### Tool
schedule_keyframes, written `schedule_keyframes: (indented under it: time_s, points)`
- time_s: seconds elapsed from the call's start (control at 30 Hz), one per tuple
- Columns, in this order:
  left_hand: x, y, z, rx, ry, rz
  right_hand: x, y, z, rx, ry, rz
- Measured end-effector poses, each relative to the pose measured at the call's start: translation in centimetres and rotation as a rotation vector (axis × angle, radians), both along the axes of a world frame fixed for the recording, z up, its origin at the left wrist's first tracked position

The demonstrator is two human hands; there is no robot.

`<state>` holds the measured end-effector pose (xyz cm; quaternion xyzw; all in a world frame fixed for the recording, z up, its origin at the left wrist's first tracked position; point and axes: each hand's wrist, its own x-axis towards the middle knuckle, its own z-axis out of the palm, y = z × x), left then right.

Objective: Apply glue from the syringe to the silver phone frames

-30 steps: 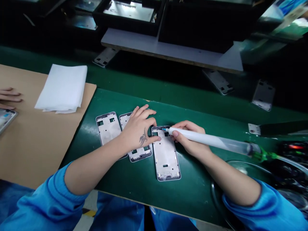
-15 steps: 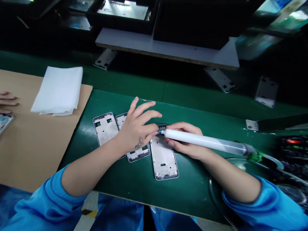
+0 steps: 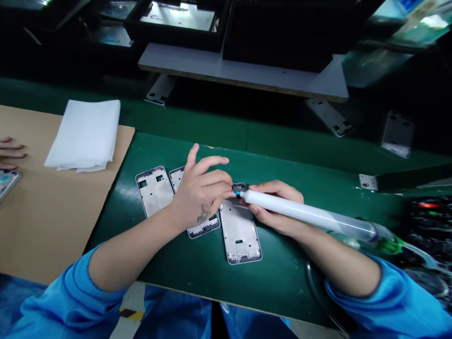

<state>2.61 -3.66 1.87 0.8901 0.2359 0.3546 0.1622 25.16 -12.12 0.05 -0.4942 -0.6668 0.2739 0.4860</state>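
My right hand (image 3: 275,208) grips a white dispensing syringe (image 3: 303,215), whose blue tip sits at the top end of a metal phone midframe (image 3: 240,238). My left hand (image 3: 201,190) hovers over the green mat (image 3: 278,287), its curled fingertips at that frame's top edge, right by the blue tip, and it holds nothing. Under my left wrist lies a second midframe (image 3: 204,228), mostly hidden. A third midframe (image 3: 154,191) lies just left of it.
A co-worker's hand (image 3: 10,153) rests on a cardboard sheet (image 3: 49,221) at far left, near a phone frame (image 3: 6,182). A white cloth stack (image 3: 84,135) lies on the cardboard. A clear tube (image 3: 420,254) leaves the syringe's rear. A round dark dish (image 3: 314,287) sits at lower right.
My left fingers have drawn in from spread to curled, closer to the syringe tip. The syringe stays at the frame's top end, and the view has shifted slightly.
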Motion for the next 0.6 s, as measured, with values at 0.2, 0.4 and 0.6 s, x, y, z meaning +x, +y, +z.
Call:
schedule_keyframes:
  time_s: [0.2,0.4,0.6]
  points:
    - [0.3,-0.3,0.3,0.036,0.011,0.04,-0.4,-0.4,0.0,-0.017,0.056,-0.026]
    - [0.3,-0.1,0.2,-0.002,-0.002,0.08,-0.2,-0.1,0.3,0.001,-0.001,-0.068]
    - [-0.2,0.2,-0.7,-0.156,0.279,0.094,0.9,0.8,-0.3,-0.128,-0.017,-0.013]
